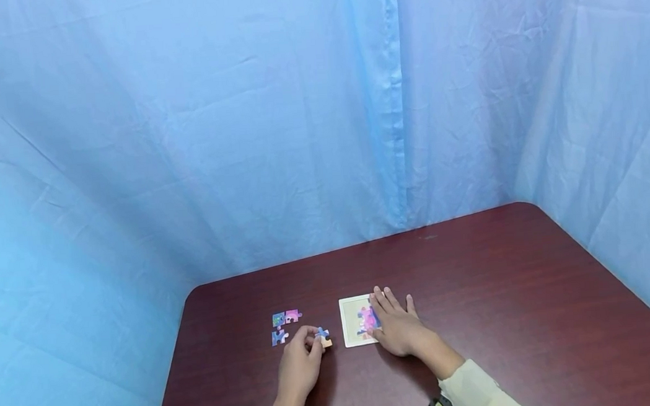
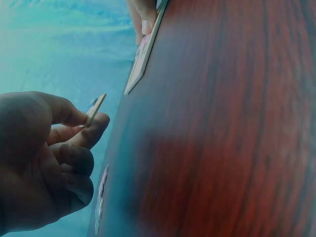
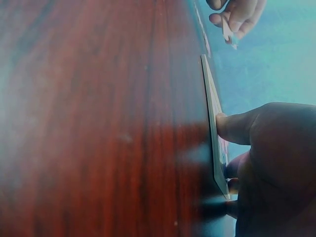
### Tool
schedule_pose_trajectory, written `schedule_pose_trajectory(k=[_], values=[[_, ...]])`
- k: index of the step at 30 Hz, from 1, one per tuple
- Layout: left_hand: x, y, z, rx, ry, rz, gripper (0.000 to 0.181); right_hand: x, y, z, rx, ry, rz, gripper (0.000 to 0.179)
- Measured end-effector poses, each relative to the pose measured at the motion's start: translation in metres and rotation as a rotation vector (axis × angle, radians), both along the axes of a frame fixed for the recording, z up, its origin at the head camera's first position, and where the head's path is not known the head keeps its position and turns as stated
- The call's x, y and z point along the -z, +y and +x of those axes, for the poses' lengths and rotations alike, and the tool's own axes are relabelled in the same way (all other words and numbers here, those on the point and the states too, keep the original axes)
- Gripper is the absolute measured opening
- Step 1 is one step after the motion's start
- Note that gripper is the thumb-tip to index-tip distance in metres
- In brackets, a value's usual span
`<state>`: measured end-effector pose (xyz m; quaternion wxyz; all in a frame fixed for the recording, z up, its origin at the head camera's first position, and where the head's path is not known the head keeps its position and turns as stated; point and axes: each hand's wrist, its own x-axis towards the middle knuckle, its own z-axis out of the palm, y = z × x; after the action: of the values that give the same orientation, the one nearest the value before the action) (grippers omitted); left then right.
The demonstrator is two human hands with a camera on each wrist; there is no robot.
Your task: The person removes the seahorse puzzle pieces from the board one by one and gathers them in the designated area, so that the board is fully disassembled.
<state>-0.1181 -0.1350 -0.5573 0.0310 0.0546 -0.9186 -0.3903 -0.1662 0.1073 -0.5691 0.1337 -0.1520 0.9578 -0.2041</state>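
Observation:
Between thumb and fingers my left hand (image 1: 301, 363) pinches a jigsaw puzzle piece (image 1: 324, 337), blue on top with a pale yellow edge. The left wrist view shows that piece (image 2: 96, 109) edge-on, raised above the table. My right hand (image 1: 398, 329) lies with its fingers spread over the right part of a square puzzle frame (image 1: 343, 323), its thumb touching the pieces inside. Joined pink and blue pieces (image 1: 366, 321) fill part of the frame, partly hidden under that hand. The left part of the frame shows its bare cream base.
Left of the frame lie loose puzzle pieces: a pink one (image 1: 292, 316), a blue-green one (image 1: 279, 319) and a blue one (image 1: 278, 337). They rest on a dark red-brown wooden table (image 1: 474, 268). Blue curtains (image 1: 276, 137) hang behind and beside it.

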Motion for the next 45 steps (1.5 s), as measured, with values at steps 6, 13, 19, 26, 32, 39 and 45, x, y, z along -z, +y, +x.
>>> schedule_pose_trajectory(k=[6, 13, 19, 26, 32, 39, 45], values=[[0.000, -0.009, 0.002, -0.031, -0.012, -0.013, 0.012, 0.000, -0.001, 0.001, -0.002, 0.001, 0.005, 0.076], [0.001, -0.023, 0.006, -0.064, -0.011, -0.042, 0.013, 0.001, -0.002, 0.000, -0.006, -0.006, -0.002, 0.075], [0.000, -0.032, 0.011, -0.085, -0.032, -0.066, 0.013, 0.001, 0.000, 0.000, -0.013, -0.015, -0.037, 0.076], [0.001, -0.043, 0.012, -0.129, -0.065, -0.106, 0.014, -0.004, 0.000, 0.000, -0.003, -0.032, -0.029, 0.078], [0.003, -0.053, 0.013, -0.139, -0.088, -0.132, 0.014, 0.018, 0.001, -0.007, 0.006, -0.014, -0.027, 0.080], [0.005, -0.064, 0.012, -0.172, -0.081, -0.213, 0.013, 0.003, 0.001, -0.004, -0.006, -0.007, -0.016, 0.079], [0.003, -0.070, 0.011, -0.188, -0.077, -0.244, 0.017, 0.006, 0.000, -0.005, -0.005, -0.012, -0.022, 0.080]])
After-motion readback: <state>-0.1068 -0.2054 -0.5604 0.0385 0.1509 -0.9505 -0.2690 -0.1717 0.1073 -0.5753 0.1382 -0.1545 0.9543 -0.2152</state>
